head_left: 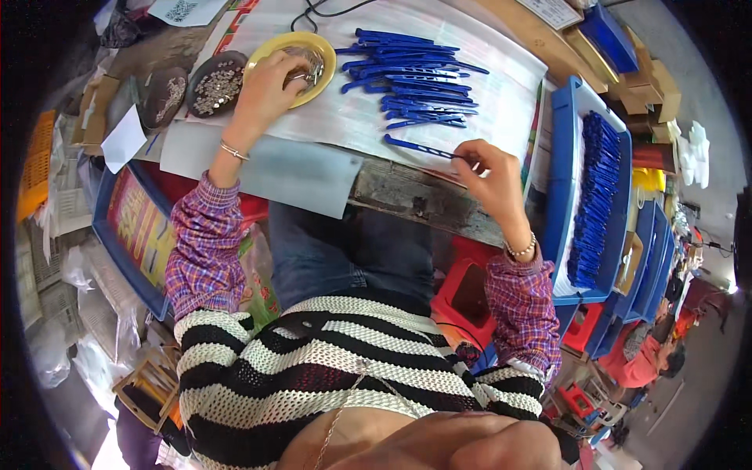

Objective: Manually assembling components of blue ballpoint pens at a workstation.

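Note:
My left hand (pixel 270 84) reaches into a yellow bowl (pixel 265 48) of small shiny metal pieces (pixel 313 64). Its fingers are bent together among them, and what they pinch is hidden. At the table's front edge, my right hand (pixel 492 174) grips one end of a slim blue slotted strip (pixel 419 146), which points left and lies low over the white sheet. Just beyond it is a loose pile of similar long blue strips (pixel 415 74), most lying crosswise.
Two dark dishes of small metal parts (pixel 216 86) (pixel 166 98) stand left of the bowl. A grey sheet (pixel 274 172) overhangs the table's front edge. On the right, a blue crate (pixel 562 196) holds many stacked blue strips. Red stools (pixel 468 286) stand below the table.

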`<state>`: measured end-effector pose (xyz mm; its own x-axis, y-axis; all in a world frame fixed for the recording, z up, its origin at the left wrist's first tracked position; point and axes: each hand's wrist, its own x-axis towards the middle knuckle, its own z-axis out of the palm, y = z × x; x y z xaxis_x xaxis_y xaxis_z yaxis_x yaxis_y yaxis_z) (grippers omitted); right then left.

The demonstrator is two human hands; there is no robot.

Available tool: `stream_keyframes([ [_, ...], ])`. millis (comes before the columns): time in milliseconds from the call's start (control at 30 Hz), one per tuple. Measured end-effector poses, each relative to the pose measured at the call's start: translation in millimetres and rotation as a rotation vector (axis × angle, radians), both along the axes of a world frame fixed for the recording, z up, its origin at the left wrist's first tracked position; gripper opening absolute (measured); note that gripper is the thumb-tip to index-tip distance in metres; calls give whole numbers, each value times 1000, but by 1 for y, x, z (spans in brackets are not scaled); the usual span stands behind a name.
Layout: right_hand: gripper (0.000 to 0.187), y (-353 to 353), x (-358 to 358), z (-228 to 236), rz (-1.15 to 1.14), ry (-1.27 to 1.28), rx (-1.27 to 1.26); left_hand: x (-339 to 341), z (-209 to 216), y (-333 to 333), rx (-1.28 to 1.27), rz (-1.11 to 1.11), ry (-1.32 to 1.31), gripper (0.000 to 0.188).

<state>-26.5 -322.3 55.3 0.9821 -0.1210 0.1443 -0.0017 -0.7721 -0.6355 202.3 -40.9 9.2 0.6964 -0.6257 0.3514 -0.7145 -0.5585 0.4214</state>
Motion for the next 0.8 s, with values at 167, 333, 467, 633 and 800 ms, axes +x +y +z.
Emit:
stream_keyframes([
  [167,10,-10,-19,34,-160,-61,275,-5,1,-2,-2,0,18,13],
  [333,10,-1,-22,54,-79,-139,73,-6,0,0,-34,-10,-23,10],
  [467,14,5,-18,40,-53,-119,229,-8,5,2,-55,-24,31,10],
  [633,14,2,-21,27,-50,-77,291,-13,14,-3,-104,-29,91,13],
  [800,13,-2,-29,20,-77,-258,432,-10,12,-3,-108,-35,76,20],
])
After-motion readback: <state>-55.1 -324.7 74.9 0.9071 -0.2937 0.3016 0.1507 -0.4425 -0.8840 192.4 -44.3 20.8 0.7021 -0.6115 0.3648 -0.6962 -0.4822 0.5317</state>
